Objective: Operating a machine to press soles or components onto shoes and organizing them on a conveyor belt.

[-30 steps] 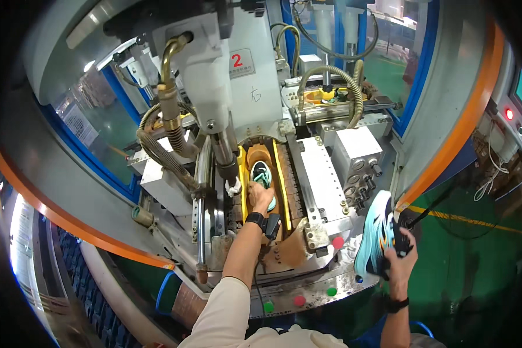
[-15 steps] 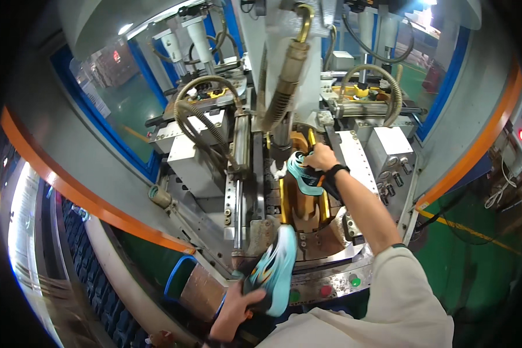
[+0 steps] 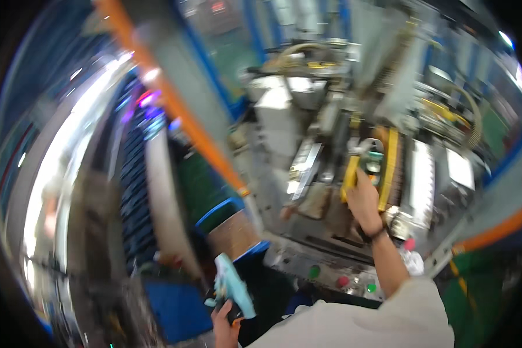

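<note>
In the left hand [image 3: 224, 326] is a turquoise shoe [image 3: 235, 285].

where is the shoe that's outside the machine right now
In the head view, the light blue shoe is in the left hand, left of centre near the lower edge, right of the blue panel and below the blue-edged brown board.

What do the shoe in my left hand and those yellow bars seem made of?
Shoe: sole perhaps matte foam, looking smooth, thick and pale blue; blur obscures the rest. Yellow bars: painted metal or hard plastic, possibly, from their solid colour and straight edges.
</note>
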`<state>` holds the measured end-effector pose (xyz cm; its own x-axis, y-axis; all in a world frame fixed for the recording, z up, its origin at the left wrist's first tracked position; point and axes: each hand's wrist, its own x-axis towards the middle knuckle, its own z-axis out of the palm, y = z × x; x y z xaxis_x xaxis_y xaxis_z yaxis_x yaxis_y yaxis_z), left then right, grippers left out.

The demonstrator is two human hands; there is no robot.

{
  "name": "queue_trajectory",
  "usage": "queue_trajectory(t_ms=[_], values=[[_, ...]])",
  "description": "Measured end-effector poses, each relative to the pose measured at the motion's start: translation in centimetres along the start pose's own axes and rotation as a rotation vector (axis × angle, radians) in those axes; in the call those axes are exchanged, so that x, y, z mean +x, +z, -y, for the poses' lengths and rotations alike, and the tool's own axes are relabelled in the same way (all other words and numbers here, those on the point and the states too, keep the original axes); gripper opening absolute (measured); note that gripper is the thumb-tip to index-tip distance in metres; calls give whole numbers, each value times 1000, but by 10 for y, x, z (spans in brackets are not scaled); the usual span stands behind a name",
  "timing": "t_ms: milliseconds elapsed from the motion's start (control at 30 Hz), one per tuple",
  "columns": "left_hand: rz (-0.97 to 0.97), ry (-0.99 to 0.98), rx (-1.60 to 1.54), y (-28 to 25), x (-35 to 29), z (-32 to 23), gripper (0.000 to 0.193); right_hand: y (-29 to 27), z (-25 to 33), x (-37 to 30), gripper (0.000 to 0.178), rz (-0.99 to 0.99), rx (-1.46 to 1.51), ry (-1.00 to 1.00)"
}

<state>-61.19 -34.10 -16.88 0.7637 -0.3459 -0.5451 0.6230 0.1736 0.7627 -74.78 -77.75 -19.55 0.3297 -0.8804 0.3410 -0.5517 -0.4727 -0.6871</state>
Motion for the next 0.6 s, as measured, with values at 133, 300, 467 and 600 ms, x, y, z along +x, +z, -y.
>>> queue_trajectory(t_ms=[133,300,467,600], values=[[16,-103,8,-5,-11,15,37,37,24,-146,24,320,142,-279],[-6,-140,-9,-50,-50,33,34,136,-52,-213,25,543,29,-416],[-357,-127,-66,-133,-88,62,32,159,-64,-213,24,519,87,-544],[-606,-11,-259,-225,-102,103,29,152,-34,-208,16,549,89,-407]])
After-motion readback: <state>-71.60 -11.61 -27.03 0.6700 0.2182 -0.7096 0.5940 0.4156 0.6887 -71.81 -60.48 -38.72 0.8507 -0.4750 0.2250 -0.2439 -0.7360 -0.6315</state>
